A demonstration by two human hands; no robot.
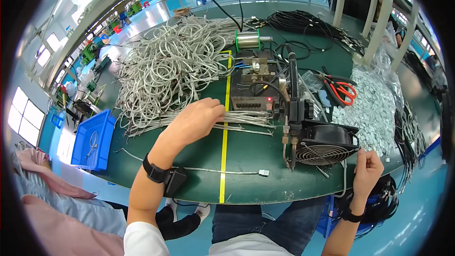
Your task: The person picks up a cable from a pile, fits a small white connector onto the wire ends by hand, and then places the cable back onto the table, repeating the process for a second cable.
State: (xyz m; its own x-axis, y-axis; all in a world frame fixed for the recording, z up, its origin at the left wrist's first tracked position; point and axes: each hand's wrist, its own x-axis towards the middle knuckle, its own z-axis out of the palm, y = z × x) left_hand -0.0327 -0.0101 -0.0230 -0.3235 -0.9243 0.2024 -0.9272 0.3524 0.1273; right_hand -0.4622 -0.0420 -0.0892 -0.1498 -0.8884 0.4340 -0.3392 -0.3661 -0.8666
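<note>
My left hand [199,119] reaches over a row of straight grey cables [249,119], its fingers curled down and closed at one grey cable. My right hand [368,168] is beside the right edge of a black fan [327,144], thumb and fingers pinched together; what they hold, if anything, is too small to make out. Between my hands, a single grey cable with a white connector [264,173] lies near the table's front edge. A soldering device with a black upright arm [295,90] stands behind the fan, next to a dark metal box [251,99] with a red light.
A big tangle of grey cables [166,61] fills the back left. Small pale connectors [367,109] are heaped at right, near red-handled pliers [343,92]. A solder wire spool [249,41] stands behind the box. A blue bin [105,135] is at left, near a seated person [71,213].
</note>
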